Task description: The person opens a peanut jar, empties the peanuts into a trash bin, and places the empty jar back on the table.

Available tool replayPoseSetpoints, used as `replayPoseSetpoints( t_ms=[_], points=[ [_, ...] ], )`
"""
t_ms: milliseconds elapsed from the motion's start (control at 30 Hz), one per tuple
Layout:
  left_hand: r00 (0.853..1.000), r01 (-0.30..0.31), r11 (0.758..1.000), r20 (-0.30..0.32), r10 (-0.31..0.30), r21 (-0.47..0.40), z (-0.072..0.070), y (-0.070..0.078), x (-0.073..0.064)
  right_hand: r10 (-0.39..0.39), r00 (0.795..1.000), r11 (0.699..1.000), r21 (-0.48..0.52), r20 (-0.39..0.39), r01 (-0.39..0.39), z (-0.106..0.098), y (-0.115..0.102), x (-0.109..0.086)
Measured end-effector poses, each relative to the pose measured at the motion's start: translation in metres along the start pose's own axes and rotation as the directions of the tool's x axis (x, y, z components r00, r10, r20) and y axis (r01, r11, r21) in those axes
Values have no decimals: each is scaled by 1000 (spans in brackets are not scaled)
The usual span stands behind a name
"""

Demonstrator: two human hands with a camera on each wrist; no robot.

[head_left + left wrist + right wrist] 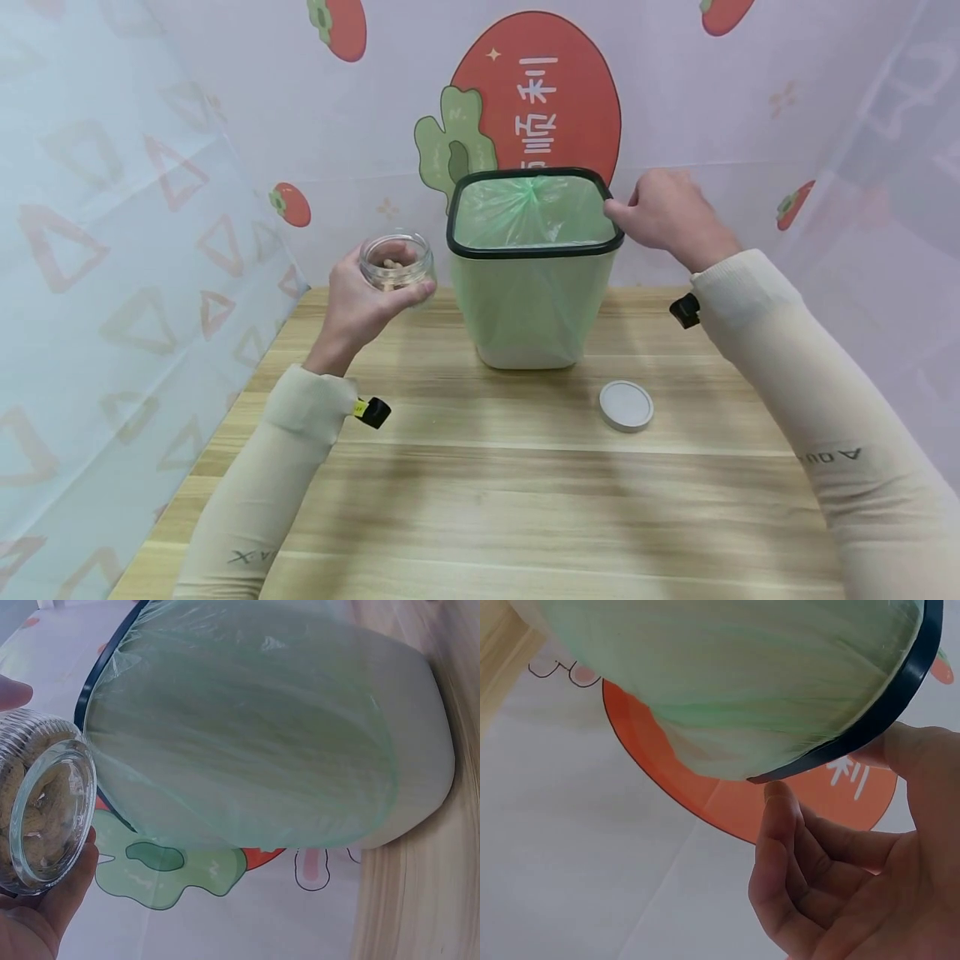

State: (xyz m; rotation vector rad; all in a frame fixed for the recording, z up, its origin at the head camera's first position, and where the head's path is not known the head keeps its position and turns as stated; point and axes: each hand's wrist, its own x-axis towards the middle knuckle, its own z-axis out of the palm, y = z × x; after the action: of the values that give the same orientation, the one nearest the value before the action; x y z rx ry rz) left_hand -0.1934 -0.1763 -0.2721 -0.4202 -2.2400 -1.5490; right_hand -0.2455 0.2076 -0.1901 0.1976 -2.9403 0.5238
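My left hand point(358, 302) grips a clear glass jar point(414, 265), fingers and thumb wrapped round its side. The jar has no lid on, and tan, knobby pieces that look like peanuts in the shell point(46, 810) lie inside it. To its right stands a pale trash can point(536, 312), lined with a thin green plastic bag point(487, 208) and topped by a black rim ring point(536, 252). At the can's right side my right hand point(670, 208) pinches that ring between thumb and fingertips. In the right wrist view the other fingers are curled below the ring.
A round white lid point(626, 406) lies flat on the wooden table point(465, 500), in front of the can and to the right. Behind the can hangs a printed cloth backdrop point(690, 100), with another cloth wall point(112, 250) along the left side.
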Motion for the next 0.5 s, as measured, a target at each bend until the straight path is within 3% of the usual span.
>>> replayPoseSetpoints(
  t_ms=[500],
  points=[
    [1000,0,1000,-21,1,21,5,9,15,90,996,996,-14,12,-89,7,-8,10]
  ],
)
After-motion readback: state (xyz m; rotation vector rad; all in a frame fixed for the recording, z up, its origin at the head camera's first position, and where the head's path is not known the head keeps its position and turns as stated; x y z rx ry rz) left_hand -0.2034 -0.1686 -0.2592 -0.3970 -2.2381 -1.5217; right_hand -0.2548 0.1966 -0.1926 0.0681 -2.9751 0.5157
